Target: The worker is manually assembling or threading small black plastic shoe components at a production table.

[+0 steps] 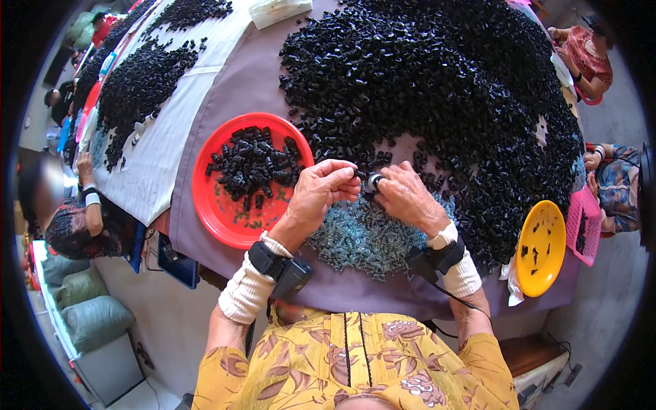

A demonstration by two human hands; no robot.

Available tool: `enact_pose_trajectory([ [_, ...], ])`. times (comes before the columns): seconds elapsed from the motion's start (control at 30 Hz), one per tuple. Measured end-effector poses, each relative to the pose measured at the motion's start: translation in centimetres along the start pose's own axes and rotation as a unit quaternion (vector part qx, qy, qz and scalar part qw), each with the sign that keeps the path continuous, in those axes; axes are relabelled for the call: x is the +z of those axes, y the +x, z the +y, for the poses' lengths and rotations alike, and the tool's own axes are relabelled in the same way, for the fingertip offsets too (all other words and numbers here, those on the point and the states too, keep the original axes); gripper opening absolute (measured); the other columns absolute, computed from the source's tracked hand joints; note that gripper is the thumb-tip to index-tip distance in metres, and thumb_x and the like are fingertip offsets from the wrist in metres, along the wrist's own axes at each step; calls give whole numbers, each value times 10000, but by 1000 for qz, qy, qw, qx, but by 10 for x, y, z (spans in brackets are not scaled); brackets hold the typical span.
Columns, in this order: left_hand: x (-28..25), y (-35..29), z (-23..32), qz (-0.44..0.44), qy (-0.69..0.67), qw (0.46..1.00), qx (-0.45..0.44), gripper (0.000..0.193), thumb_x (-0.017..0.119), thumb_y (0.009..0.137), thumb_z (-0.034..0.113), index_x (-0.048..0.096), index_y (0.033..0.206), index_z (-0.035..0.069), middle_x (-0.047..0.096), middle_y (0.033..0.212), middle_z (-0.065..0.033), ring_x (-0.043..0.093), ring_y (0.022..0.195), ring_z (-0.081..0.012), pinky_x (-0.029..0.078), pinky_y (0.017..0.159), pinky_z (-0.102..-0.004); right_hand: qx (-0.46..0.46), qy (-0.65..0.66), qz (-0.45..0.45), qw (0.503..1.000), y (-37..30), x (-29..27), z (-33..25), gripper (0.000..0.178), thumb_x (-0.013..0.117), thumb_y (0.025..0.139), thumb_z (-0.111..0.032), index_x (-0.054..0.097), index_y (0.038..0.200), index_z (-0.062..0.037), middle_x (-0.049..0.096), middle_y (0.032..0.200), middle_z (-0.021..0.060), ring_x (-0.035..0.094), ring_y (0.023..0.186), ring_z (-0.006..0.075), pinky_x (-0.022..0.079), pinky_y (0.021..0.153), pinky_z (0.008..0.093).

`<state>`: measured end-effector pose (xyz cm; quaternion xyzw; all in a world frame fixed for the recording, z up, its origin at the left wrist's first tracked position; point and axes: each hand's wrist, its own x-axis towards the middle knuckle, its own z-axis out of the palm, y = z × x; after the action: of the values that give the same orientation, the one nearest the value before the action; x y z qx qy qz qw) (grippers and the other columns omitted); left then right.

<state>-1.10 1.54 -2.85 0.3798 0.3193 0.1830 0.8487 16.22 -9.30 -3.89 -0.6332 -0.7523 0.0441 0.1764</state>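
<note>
My left hand [324, 193] is closed in a pinch at the table's middle, with a small black plastic part [360, 175] at its fingertips. Close beside it, my right hand [408, 196] has its fingers pressed together; a whitish band shows near its fingertips, and what they hold is too small to make out. Just below both hands lies a heap of small shiny bluish pieces that look like springs [372, 236]. Left of my left hand, a red round tray [208, 220] carries many black parts. A huge pile of black plastic parts [410, 75] spreads beyond my hands.
A yellow oval plate [547, 263] with a few dark bits and a pink basket [583, 225] sit at the right edge. A whitish container [280, 10] stands far back. Other people work at left and right. Straps with dark devices [279, 268] circle my wrists; a cable hangs from the right.
</note>
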Motion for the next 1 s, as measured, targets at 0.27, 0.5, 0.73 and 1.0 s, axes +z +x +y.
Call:
enact_pose_trajectory([
  [0.27,2,-4,0,-16,-14,1000,5,188,550,900,111,566,1047,-5,646,910,-122,643,793,-187,543,723,-322,69,2,45,997,-2,-11,21,74,597,737,-75,565,687,-30,556,739,95,550,785,251,400,744,376],
  [0.5,7,-2,-1,-28,-14,999,5,190,531,915,112,548,1063,-4,643,941,-136,645,828,-205,545,744,-327,34,-33,16,999,-2,-12,23,30,600,706,-62,604,692,-36,549,755,80,533,811,242,390,749,365],
  [0.73,6,-4,-3,-50,-9,998,26,219,540,914,118,520,1093,-6,638,970,-143,646,852,-215,546,758,-326,12,-30,38,999,2,-6,16,62,610,700,-81,611,718,-22,532,775,102,515,831,263,389,756,386],
  [1.0,12,-3,-5,-62,0,998,26,216,542,915,121,521,1094,2,638,978,-135,646,864,-206,547,763,-323,112,268,136,947,11,-33,-5,126,660,754,-89,595,821,-5,606,767,142,604,652,314,467,547,347],
])
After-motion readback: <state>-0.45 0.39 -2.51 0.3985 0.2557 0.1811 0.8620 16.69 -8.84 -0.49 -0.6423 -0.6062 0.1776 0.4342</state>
